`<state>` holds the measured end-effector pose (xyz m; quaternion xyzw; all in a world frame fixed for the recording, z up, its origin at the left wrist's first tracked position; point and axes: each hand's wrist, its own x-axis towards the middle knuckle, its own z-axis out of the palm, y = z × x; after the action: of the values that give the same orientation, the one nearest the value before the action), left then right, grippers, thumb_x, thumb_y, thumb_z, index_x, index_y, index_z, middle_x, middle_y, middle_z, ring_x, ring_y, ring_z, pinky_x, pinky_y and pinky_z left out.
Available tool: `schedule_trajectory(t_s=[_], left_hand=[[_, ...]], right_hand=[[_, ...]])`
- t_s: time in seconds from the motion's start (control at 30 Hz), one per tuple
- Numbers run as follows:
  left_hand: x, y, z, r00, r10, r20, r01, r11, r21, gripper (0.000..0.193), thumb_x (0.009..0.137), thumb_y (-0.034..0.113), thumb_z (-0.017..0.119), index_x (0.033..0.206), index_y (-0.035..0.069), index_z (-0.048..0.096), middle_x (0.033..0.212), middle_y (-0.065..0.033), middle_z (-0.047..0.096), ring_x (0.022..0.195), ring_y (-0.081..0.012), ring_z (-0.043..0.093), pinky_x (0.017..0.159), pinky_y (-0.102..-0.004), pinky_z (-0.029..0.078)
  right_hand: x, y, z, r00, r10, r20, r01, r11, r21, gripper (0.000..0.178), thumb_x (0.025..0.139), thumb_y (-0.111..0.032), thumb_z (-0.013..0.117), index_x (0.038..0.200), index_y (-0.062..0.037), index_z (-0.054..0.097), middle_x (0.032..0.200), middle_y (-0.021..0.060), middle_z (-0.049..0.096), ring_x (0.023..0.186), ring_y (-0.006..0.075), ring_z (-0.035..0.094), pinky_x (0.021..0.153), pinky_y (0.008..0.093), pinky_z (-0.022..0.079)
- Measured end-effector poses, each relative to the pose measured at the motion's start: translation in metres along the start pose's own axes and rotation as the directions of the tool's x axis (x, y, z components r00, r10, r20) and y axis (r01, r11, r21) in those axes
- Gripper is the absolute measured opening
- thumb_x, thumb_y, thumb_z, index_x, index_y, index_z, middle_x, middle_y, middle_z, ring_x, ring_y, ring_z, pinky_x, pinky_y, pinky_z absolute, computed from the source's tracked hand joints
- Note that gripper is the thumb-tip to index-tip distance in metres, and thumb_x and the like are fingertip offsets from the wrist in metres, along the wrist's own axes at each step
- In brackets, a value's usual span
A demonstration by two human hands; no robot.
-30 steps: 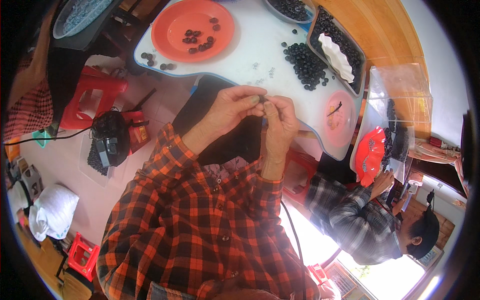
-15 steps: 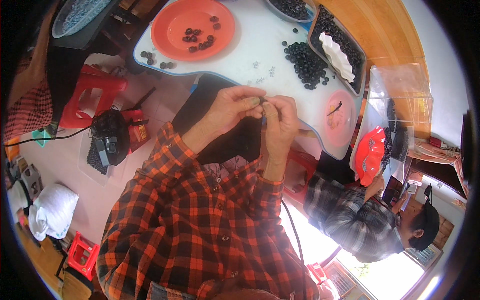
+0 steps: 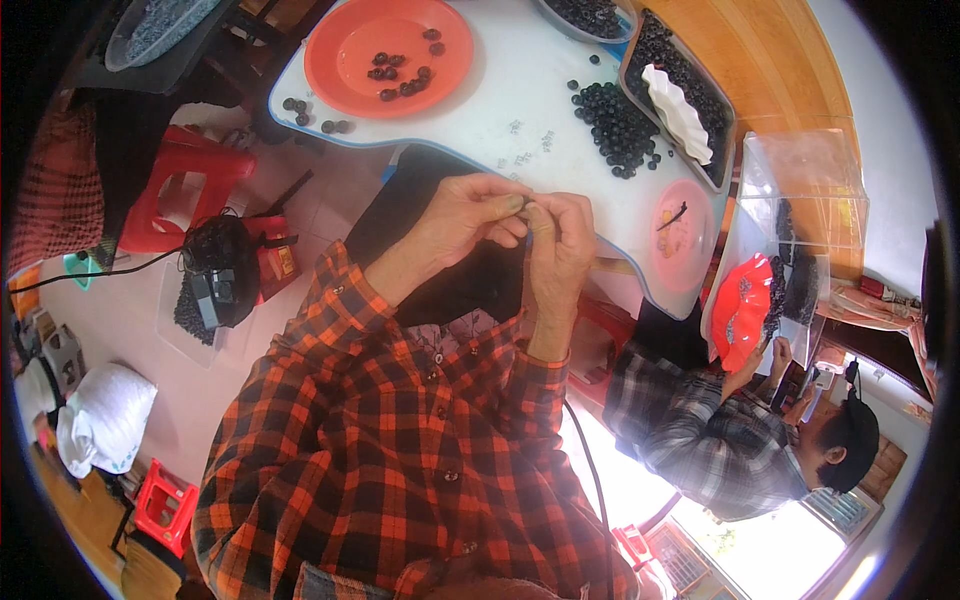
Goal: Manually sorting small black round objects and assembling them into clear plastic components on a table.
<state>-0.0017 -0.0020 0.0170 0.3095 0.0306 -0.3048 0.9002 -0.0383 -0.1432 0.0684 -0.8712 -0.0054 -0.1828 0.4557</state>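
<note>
I see the left hand (image 3: pixel 462 222) and right hand (image 3: pixel 562 235) meeting at the near edge of the table (image 3: pixel 470 110). Ahead to my left sits a basin (image 3: pixel 340 85) with beads in it; a few loose beads (image 3: pixel 302 119) lie nearer, by the edge. Right of centre is a heap of beads (image 3: pixel 615 125), just left of a tray (image 3: pixel 714 184) that bears a fluted dish (image 3: pixel 675 115). A bowl (image 3: pixel 630 24) stands behind the heap; a plate (image 3: pixel 690 255) holding a stick (image 3: pixel 672 216) lies nearer me. Farther right is a co-worker (image 3: pixel 730 450); left, a stool (image 3: pixel 150 210).

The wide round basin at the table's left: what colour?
The wide round basin is orange-red; see head view.
</note>
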Motion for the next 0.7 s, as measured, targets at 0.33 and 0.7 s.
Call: schedule_trajectory(t_s=[0.33,0.7], left_hand=[[-0.005,0.006,0.007,0.997,0.063,-0.047,-0.06,0.997,0.058,0.022,0.095,0.007,0.062,0.112,-0.007,0.066,0.092,-0.0147,0.071,0.078,-0.0181,0.072,0.07,-0.0297,0.063],[-0.007,0.005,0.01,0.988,0.066,-0.139,-0.039,0.981,0.19,0.023,0.096,0.009,0.062,0.115,-0.004,0.067,0.091,-0.0106,0.071,0.074,-0.0157,0.071,0.068,-0.0275,0.061]], right_hand=[[0.001,-0.006,0.001,0.999,-0.046,0.011,0.047,0.999,-0.019,0.014,0.086,0.003,0.067,0.099,-0.0004,0.069,0.093,0.011,0.061,0.082,0.0221,0.063,0.07,0.0311,0.051],[-0.002,0.007,0.0,1.0,0.005,0.016,-0.007,0.989,0.15,0.013,0.083,0.005,0.069,0.095,-0.0007,0.069,0.093,0.0083,0.061,0.078,0.0165,0.061,0.067,0.026,0.049]])
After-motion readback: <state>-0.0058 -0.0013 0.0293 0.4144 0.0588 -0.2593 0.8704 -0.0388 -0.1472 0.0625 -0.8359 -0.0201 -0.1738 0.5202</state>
